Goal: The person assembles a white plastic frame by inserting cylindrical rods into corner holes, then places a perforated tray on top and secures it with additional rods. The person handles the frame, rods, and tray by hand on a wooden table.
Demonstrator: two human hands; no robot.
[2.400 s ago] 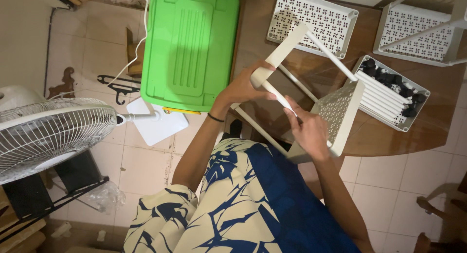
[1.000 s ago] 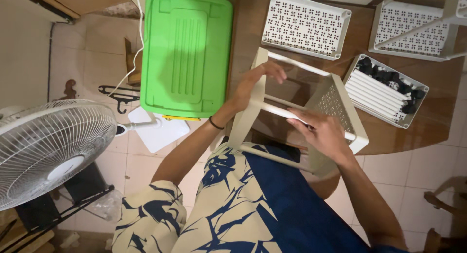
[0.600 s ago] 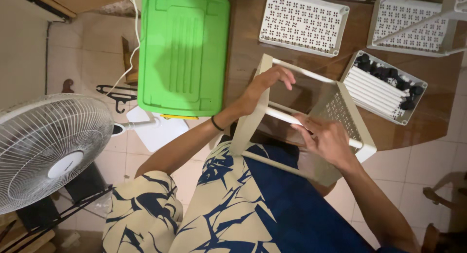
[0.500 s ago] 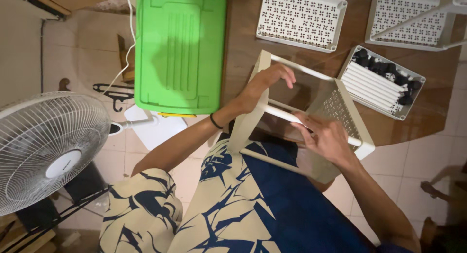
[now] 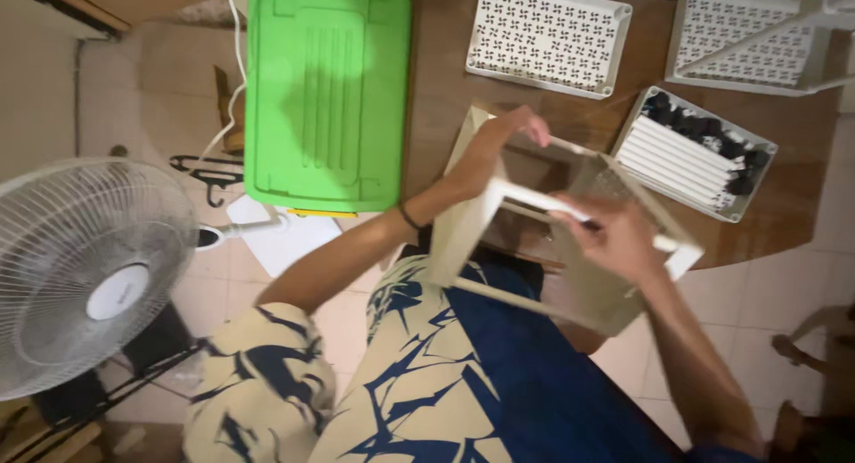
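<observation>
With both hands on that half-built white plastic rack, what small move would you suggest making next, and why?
Probably steady it flat on the brown wooden table first. The white plastic rack frame is tilted, half over the lap, with the left hand on its top edge and the right hand closed round a white rod. The picture is blurred, so the rod's seating cannot be judged.

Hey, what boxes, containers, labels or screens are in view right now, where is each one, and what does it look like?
Green bin lid: left of the table, rectangular, ribbed, bright green.
Parts tray: on the table at right, rectangular, white, holding white rods and black pieces.
Perforated tray: table top, middle, flat white rectangle with a cut-out pattern.
Second perforated tray: top right, white, a rod lying across it.
No labels or screens can be made out.
</observation>
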